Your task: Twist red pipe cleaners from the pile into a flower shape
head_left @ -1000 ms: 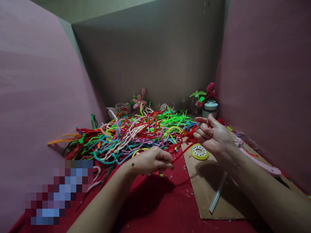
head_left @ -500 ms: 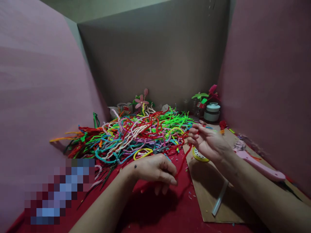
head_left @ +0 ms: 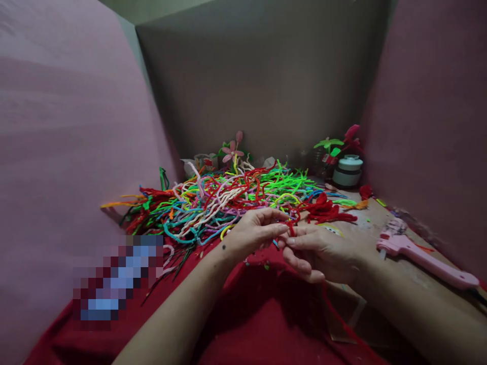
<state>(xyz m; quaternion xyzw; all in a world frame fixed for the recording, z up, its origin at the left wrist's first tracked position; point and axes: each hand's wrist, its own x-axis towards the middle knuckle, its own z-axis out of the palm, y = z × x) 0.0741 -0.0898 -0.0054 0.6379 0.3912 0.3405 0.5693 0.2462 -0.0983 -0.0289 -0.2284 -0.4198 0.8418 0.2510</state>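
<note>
My left hand point(head_left: 254, 232) and my right hand point(head_left: 317, 252) meet in front of me, fingertips pinched together on a red pipe cleaner point(head_left: 291, 228). The red strand runs down past my right wrist toward the bottom edge. Just beyond my hands lies a big tangled heap of pipe cleaners point(head_left: 224, 203) in green, red, pink, blue and yellow. A small bunch of red pieces point(head_left: 327, 210) lies right of the heap, near my right hand.
A pink glue gun point(head_left: 422, 256) lies on the brown board point(head_left: 380, 223) at right. A white lidded jar point(head_left: 347, 171) and pipe-cleaner flowers point(head_left: 233, 149) stand at the back. A red cloth point(head_left: 236, 314) covers the surface; pink and grey panels wall it in.
Both hands came together: my right hand dropped down and left from the board, my left rose to meet it. The camera view shifted, and the yellow tape ring is now hidden behind my right hand.
</note>
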